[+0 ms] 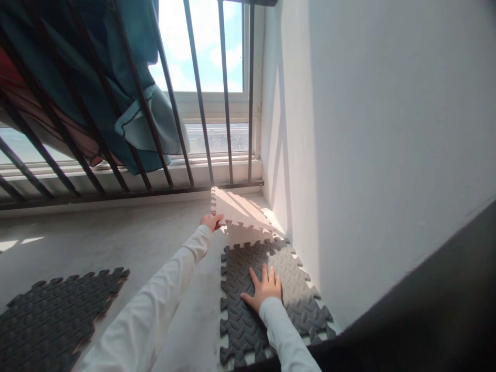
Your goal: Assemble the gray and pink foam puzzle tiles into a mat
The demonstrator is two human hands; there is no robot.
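A pale pink foam tile [242, 209] with toothed edges is tilted up off the floor near the corner. My left hand [212, 221] is closed on its near left corner. Just in front of it lies a dark grey foam tile [306, 305] with a raised pattern and jigsaw edges, partly sunlit. My right hand [265, 289] rests flat on this grey tile with its fingers spread. The pink tile's right side comes down close to the grey tile's far edge; whether they are joined there I cannot tell.
Another dark foam mat [58, 320] lies on the floor at the lower left. Dark metal railings [197, 88] cross in front of the window, with teal cloth [135, 103] hanging behind. A white wall [372, 129] rises along the right side.
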